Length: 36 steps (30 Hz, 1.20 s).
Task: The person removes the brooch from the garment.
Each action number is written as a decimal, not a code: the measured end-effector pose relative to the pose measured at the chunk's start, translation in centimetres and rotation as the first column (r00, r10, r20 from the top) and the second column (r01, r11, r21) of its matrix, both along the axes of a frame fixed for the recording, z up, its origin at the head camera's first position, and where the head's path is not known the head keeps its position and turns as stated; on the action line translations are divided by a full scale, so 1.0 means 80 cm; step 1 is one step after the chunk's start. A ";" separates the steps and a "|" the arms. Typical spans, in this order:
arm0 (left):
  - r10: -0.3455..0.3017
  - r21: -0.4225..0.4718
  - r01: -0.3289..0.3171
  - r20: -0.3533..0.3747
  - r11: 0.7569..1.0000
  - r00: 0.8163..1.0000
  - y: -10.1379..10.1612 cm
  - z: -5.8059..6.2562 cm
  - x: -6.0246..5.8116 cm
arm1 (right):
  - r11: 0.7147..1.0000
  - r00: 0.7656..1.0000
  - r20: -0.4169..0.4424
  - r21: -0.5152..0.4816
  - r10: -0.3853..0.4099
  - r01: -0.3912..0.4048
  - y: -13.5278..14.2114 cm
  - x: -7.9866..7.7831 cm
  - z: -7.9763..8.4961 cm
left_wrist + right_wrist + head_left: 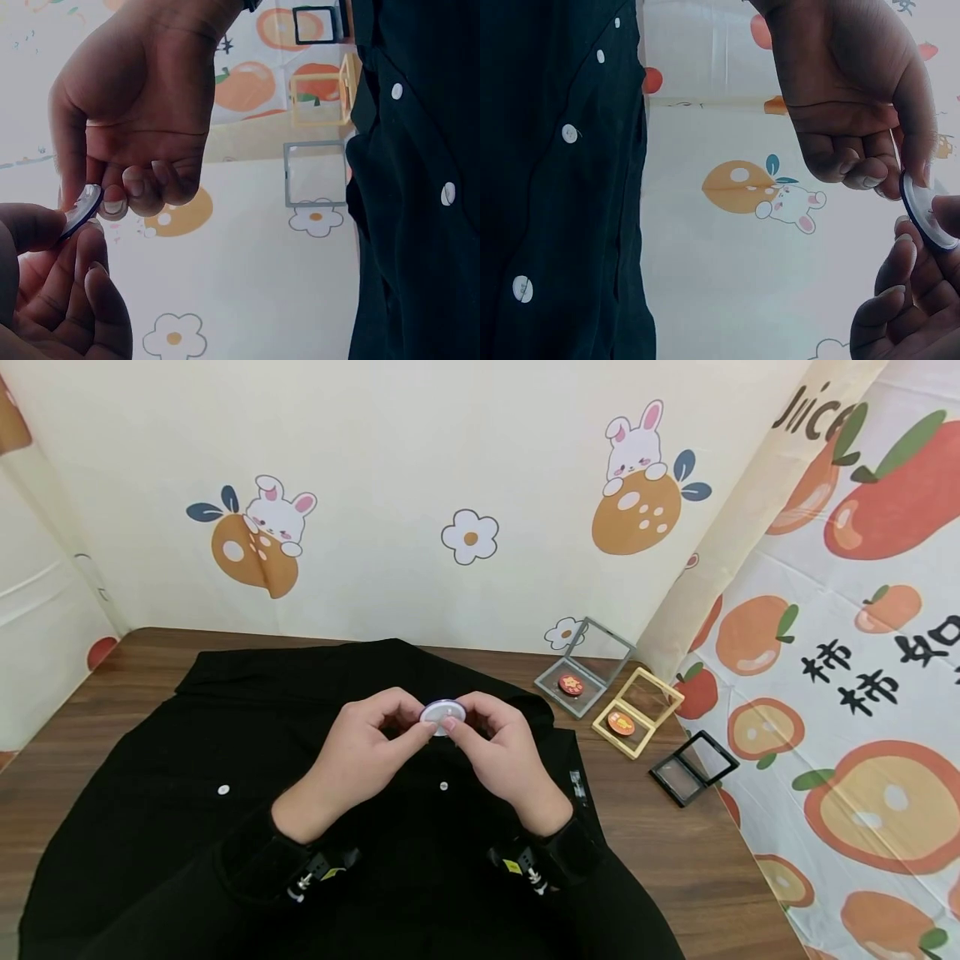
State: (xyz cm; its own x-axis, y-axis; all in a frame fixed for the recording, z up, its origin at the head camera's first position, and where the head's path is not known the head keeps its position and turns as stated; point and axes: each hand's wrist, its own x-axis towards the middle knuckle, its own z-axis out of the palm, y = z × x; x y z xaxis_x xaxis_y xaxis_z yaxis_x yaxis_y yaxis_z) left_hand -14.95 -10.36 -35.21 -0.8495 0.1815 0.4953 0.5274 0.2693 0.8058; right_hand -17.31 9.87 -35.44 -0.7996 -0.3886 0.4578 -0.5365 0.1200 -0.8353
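Note:
Over a black button-up shirt (pixel 142 827) laid on the table, both hands hold a small round badge (pixel 442 713) between them. Its pale back faces up and a purple-blue rim runs round it. The left hand (pixel 363 747) pinches the badge's left edge between thumb and fingers. On the opposite edge, the right hand (pixel 510 752) grips with its thumb lying across the back. In the left wrist view the badge (pixel 82 210) appears nearly edge-on between the fingertips. The right wrist view shows more of its back (pixel 928 214). The badge's front is hidden.
At the right stand a grey display case (pixel 558 685) and a yellow display case (pixel 626 731), each open with a red round badge inside. A black display case (pixel 682 781) lies open nearer the front. Printed cloth (pixel 375 577) hangs behind the wooden table (pixel 645 827).

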 end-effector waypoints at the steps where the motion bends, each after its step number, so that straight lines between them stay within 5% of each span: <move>1: 0.001 0.001 -0.001 0.000 1.000 1.000 0.000 0.000 0.000 | 1.000 1.000 0.000 0.002 -0.002 0.002 0.000 0.000 0.000; 22: 0.016 -0.031 -0.015 0.016 0.999 1.000 -0.011 0.002 -0.006 | 0.999 0.994 -0.111 0.050 0.006 0.000 -0.003 -0.002 -0.009; 30: 0.015 -0.036 -0.015 -0.007 0.999 1.000 -0.012 0.003 -0.006 | 0.993 0.997 -0.078 0.117 0.031 -0.022 0.000 -0.002 -0.006; 36: -0.025 -0.010 0.025 -0.073 1.000 0.997 -0.010 0.006 -0.004 | 0.980 0.988 0.036 0.126 0.150 -0.153 0.009 -0.007 0.004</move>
